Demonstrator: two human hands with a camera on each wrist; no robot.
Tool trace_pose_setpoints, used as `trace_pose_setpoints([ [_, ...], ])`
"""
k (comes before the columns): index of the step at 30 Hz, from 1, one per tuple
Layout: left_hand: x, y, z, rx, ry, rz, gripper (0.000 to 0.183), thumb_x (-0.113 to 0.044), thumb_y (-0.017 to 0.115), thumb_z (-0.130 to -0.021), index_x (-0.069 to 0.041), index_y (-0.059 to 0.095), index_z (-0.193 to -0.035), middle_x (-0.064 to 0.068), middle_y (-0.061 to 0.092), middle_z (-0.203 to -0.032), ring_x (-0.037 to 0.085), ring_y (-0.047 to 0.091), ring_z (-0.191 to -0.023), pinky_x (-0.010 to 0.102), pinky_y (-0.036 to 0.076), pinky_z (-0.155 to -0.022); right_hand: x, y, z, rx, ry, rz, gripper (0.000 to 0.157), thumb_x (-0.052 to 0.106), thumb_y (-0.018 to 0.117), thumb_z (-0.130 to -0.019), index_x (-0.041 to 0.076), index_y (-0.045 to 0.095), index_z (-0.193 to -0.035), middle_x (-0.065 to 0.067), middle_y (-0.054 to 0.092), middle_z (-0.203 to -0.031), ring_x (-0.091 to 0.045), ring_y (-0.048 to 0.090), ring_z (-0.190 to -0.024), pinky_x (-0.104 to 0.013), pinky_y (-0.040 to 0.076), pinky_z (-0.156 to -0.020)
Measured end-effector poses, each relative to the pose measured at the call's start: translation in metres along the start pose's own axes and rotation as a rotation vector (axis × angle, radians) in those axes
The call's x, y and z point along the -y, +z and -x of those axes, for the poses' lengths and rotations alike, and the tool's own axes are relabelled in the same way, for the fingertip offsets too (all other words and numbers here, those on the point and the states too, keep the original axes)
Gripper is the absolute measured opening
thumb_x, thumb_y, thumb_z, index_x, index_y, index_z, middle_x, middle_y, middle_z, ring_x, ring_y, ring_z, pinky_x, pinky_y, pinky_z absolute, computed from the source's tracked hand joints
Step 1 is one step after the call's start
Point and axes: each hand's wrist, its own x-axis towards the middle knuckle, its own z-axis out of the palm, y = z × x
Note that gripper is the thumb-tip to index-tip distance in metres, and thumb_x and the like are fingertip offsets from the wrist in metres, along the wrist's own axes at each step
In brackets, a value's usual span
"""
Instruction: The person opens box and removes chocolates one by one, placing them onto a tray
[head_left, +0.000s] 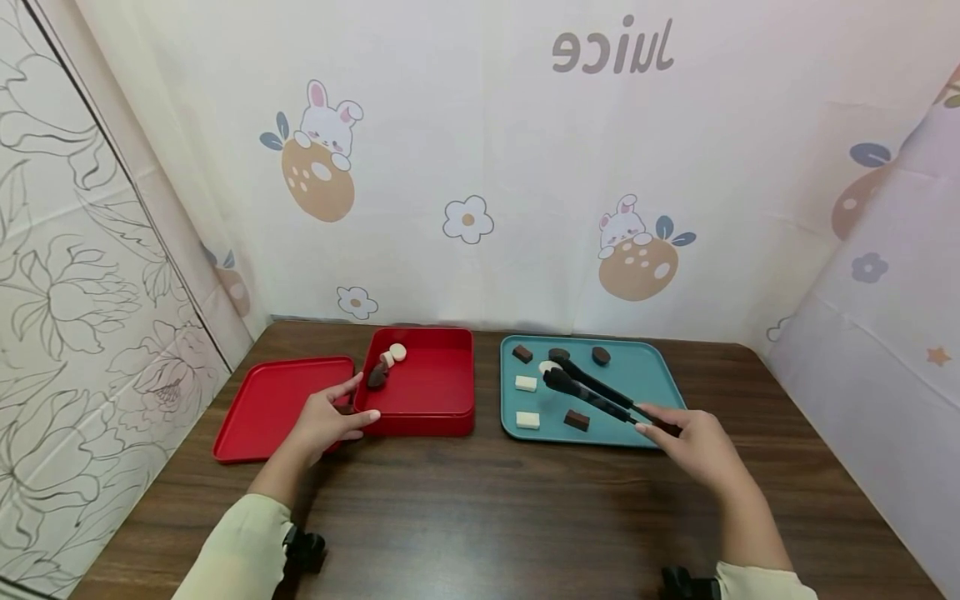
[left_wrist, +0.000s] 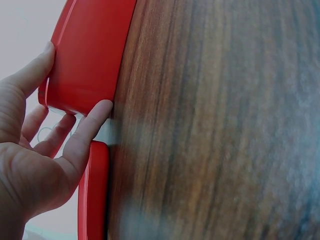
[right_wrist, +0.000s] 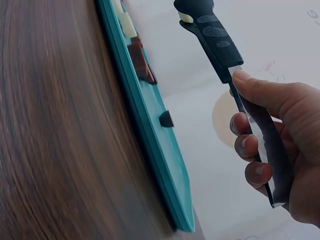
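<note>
My right hand [head_left: 693,442] grips black-tipped tongs [head_left: 600,390] over the teal tray [head_left: 622,421]. Between the tong tips sits a round cream-white chocolate [right_wrist: 186,18], raised above the tray in the right wrist view. At the left, my left hand [head_left: 330,421] touches the near left corner of a red box [head_left: 427,425], thumb on the front and fingers along the side, all fairly straight. Inside that box, along its left side, lie a white round chocolate [head_left: 397,352], small pale pieces [head_left: 386,359] and dark brown chocolates [head_left: 377,377].
On the tray lie cream blocks [head_left: 527,420], dark brown blocks [head_left: 577,420] and dark round chocolates [head_left: 601,356]. A flat red lid [head_left: 277,400] lies left of the box, partly behind my left hand. A printed curtain [head_left: 480,275] hangs behind the wooden table [head_left: 480,508].
</note>
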Motion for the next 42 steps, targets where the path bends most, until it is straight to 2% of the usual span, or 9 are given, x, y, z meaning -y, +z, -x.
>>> trace_pose_setpoints([
  [3,0.000,0.000,0.000,-0.001,0.001,0.000,0.090,-0.028,0.084,-0.077,-0.021,0.035,-0.153,0.024,0.030,-0.150,0.040,0.041,-0.127,0.039,0.058,-0.079,-0.005,-0.002,0.002,-0.005,0.013,0.006,0.052,0.038,0.065,-0.094,0.005,0.060,-0.133,-0.003,0.051,-0.062,-0.008,0.023,-0.045,-0.026,0.030,-0.038],
  [13,0.001,0.000,0.000,0.001,0.002,-0.004,0.090,-0.029,0.084,-0.077,-0.021,0.035,-0.153,0.024,0.029,-0.150,0.039,0.040,-0.128,0.039,0.058,-0.079,-0.019,-0.009,0.008,-0.023,0.065,0.046,0.052,0.039,0.064,-0.095,0.006,0.059,-0.134,0.006,0.031,-0.048,-0.008,0.021,-0.042,-0.025,0.029,-0.036],
  [22,0.001,0.000,0.000,0.007,0.001,-0.002,0.089,-0.027,0.083,-0.079,-0.021,0.034,-0.153,0.024,0.028,-0.151,0.039,0.039,-0.128,0.039,0.058,-0.079,-0.030,-0.009,0.013,-0.046,0.093,0.151,0.052,0.041,0.063,-0.095,0.005,0.060,-0.133,0.005,0.034,-0.048,-0.010,0.027,-0.044,-0.025,0.027,-0.038],
  [32,0.003,0.000,-0.001,0.008,0.002,-0.002,0.091,-0.030,0.084,-0.077,-0.021,0.034,-0.153,0.024,0.031,-0.149,0.039,0.042,-0.126,0.039,0.058,-0.080,-0.041,-0.006,0.015,-0.082,0.096,0.245,0.049,0.036,0.062,-0.096,0.003,0.060,-0.132,0.006,0.032,-0.045,-0.009,0.024,-0.043,-0.025,0.024,-0.038],
  [42,0.002,0.000,0.000,0.007,-0.005,-0.011,0.091,-0.030,0.083,-0.077,-0.022,0.034,-0.153,0.024,0.031,-0.149,0.039,0.042,-0.126,0.039,0.058,-0.080,-0.042,-0.009,0.016,-0.032,0.186,0.262,0.056,0.041,0.059,-0.097,0.001,0.055,-0.135,0.006,0.035,-0.045,-0.013,0.024,-0.046,-0.028,0.024,-0.041],
])
